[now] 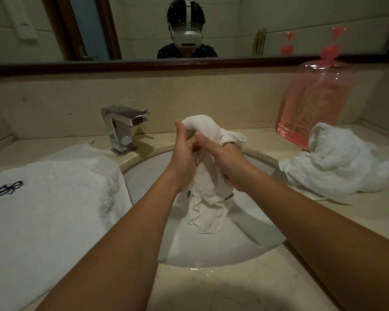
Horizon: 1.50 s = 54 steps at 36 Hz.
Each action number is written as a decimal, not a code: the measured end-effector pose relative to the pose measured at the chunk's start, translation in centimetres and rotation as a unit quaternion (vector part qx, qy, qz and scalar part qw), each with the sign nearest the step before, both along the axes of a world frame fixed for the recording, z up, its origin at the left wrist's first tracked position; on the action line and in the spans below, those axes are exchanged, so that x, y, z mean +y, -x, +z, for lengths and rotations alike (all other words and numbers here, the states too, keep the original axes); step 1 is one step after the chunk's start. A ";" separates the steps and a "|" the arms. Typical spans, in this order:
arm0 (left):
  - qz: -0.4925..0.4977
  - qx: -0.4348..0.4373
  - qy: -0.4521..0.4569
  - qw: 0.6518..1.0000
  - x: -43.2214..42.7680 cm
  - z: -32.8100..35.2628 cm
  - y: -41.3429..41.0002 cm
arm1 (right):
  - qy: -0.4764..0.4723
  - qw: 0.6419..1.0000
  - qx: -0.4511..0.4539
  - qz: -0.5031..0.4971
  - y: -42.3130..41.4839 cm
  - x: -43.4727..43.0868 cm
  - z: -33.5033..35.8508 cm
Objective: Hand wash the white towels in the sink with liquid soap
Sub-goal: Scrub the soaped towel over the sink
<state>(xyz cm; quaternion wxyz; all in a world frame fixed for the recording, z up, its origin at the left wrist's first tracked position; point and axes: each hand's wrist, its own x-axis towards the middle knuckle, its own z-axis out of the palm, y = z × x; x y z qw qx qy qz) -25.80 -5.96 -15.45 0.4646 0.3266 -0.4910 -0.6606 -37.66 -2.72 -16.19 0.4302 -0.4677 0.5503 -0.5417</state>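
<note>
1. Your left hand (184, 153) and right hand (226, 163) meet over the sink (245, 234), pressed against each other. Both have fingers curled tight round the same white towel (208, 194).
2. The held towel bunches up on the far side of your hands. Its lower end hangs down into the basin; whether it touches the bowl cannot be told.
3. A folded towel (54, 209) with a dark blue emblem lies on the worktop (222, 290) left of the sink, its right edge over the rim.
4. A crumpled towel (337, 167) sits on the worktop right of the sink, just nearer than the pink soap bottle (312, 104).
5. The chrome faucet (121, 129) stands far left of the basin, spout pointing right.
6. The mirror (234, 25) runs along the far wall.
</note>
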 end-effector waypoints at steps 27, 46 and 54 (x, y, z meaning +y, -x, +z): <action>-0.057 0.005 -0.018 0.998 -0.9 -1.0 0.8 | -0.040 0.992 -0.113 0.028 3.3 0.6 2.7; -0.076 -0.216 0.137 0.964 6.2 8.6 20.4 | -0.072 0.943 0.026 -0.324 19.2 11.7 11.1; -0.091 -0.354 0.229 0.902 7.5 3.4 23.7 | -0.232 0.933 0.151 -0.232 22.7 15.3 9.3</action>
